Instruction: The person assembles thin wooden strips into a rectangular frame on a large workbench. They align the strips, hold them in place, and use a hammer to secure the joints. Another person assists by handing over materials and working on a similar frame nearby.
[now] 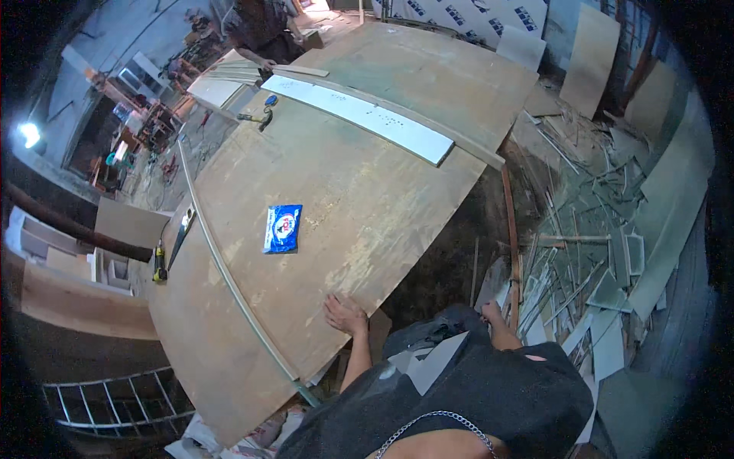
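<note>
My left hand (346, 315) lies on the near edge of a large worn wooden tabletop (237, 191), fingers spread, holding nothing. Beside my body, off the table's right edge, my right hand (492, 312) hangs with its fingers curled in; what they hold, if anything, is hidden. Ahead of the left hand sits a blue and white plastic packet (284, 229), with sawdust next to it. Farther off, a long white board (367, 116) lies across the table. A hammer (260, 118) and a small blue tool (271, 100) are near its left end.
Along the table's left runs a long thin strip (222, 264); beyond it are a handsaw (182, 233) and a yellow-black power tool (159, 262). Scrap boards and offcuts (581, 260) litter the right side. Another person (264, 34) stands at the far end. A metal ladder (115, 402) lies lower left.
</note>
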A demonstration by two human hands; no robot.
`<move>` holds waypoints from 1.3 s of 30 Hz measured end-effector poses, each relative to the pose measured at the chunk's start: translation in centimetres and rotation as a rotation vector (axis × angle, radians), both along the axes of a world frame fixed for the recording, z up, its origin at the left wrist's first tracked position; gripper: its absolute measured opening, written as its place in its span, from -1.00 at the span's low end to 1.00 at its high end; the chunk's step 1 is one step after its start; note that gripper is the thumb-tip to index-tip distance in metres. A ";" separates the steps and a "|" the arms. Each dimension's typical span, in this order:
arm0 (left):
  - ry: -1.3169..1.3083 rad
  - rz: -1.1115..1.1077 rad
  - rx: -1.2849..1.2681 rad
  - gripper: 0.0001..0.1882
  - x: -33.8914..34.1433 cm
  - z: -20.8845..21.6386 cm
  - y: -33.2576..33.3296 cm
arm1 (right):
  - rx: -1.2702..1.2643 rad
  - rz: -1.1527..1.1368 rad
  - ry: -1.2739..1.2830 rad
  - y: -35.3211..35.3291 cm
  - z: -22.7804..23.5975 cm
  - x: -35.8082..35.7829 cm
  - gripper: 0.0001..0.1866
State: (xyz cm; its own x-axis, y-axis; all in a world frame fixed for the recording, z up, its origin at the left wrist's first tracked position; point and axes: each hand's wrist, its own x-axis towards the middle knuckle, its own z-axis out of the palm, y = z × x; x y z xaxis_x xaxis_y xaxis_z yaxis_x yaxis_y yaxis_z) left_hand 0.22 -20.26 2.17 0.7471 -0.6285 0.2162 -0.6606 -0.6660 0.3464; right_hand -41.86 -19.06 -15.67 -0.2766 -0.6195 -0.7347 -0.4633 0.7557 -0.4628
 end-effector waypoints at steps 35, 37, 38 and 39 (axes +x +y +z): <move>0.114 -0.534 -0.141 -0.40 -21.0 2.6 -23.8 | -0.060 0.269 0.120 -10.9 -14.0 -25.4 -0.61; 0.090 -0.458 -0.114 -0.39 -23.0 2.5 -25.8 | -0.075 0.095 0.055 -14.6 -9.9 -26.2 -0.64; 0.103 -0.448 -0.116 -0.39 -24.5 2.1 -26.8 | -0.080 0.018 0.060 -15.3 -9.3 -28.2 -0.67; 0.082 -0.390 -0.081 -0.38 -24.4 1.3 -26.2 | -0.060 -0.037 0.004 -16.7 -6.5 -26.8 -0.69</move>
State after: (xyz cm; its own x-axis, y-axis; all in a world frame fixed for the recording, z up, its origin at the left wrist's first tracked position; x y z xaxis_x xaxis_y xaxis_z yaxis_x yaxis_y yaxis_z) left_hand -24.23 -46.50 3.47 0.4733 -0.8514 0.2260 -0.8259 -0.3397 0.4499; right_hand -68.66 -35.75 -22.17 -0.3033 -0.6514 -0.6955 -0.4373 0.7436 -0.5057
